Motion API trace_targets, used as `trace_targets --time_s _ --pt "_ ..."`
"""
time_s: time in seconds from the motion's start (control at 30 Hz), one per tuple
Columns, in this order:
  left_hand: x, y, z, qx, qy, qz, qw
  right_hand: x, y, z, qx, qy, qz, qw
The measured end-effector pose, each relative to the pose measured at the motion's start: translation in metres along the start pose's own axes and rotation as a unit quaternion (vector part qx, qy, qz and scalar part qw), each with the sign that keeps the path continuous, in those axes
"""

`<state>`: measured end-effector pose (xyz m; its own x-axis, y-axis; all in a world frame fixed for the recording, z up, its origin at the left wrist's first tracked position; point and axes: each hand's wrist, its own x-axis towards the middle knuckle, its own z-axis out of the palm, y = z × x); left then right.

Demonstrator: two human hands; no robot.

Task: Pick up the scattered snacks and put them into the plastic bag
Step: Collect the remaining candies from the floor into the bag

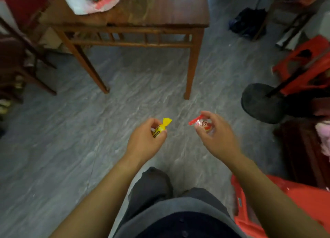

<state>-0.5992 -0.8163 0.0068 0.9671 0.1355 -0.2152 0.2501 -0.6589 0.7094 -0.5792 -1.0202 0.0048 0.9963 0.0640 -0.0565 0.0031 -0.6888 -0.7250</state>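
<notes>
My left hand (pixel 145 139) is closed around a small yellow wrapped snack (pixel 161 127), whose twisted end sticks out above my fingers. A red and clear snack packet (pixel 201 124) with a cartoon print is pinched in my right hand (pixel 217 135). Both hands hover over the grey floor in front of my knees. The white plastic bag (pixel 87 0) lies on the far left part of the wooden table (pixel 160 10), with several colourful snacks showing through it. It is well away from both hands.
The table's legs (pixel 192 64) stand on the grey floor (pixel 71 130) ahead of me. A black fan base (pixel 262 101) and red plastic stools (pixel 303 62) crowd the right side. A red stool (pixel 294 202) sits beside my right arm. Dark chairs stand at the left.
</notes>
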Motion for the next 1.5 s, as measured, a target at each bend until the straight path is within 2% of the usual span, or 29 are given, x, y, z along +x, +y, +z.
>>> trace_targets --time_s 0.2,0.37,0.5,0.73,0.9,1.03,1.23,1.4,1.5 --pt "0.111 -0.015 -0.037 -0.004 0.054 -0.045 0.998 0.129 -0.033 0.039 0.010 -0.086 -0.050 0.995" --pt "0.240 -0.017 -0.084 0.019 0.040 -0.038 0.998 0.255 -0.076 0.060 0.008 -0.066 -0.069 0.995" --pt "0.325 -0.010 -0.129 0.013 0.073 -0.038 0.997 0.345 -0.114 0.077 0.018 -0.067 -0.092 0.993" --pt "0.438 -0.024 -0.166 -0.008 0.107 -0.093 0.990 0.481 -0.146 0.115 0.024 -0.113 -0.115 0.987" --pt "0.547 -0.026 -0.204 0.003 0.159 -0.095 0.983 0.606 -0.175 0.141 0.032 -0.153 -0.139 0.978" --pt "0.621 -0.025 -0.239 0.032 0.168 -0.109 0.979 0.690 -0.212 0.150 0.034 -0.177 -0.158 0.971" --pt "0.700 -0.028 -0.293 0.115 0.194 -0.075 0.971 0.755 -0.244 0.180 0.034 -0.210 -0.183 0.960" --pt "0.760 -0.047 -0.325 0.134 0.165 -0.051 0.976 0.784 -0.262 0.215 0.006 -0.201 -0.169 0.965" --pt "0.792 -0.067 -0.334 0.140 0.109 -0.028 0.984 0.798 -0.275 0.239 -0.018 -0.187 -0.130 0.973"
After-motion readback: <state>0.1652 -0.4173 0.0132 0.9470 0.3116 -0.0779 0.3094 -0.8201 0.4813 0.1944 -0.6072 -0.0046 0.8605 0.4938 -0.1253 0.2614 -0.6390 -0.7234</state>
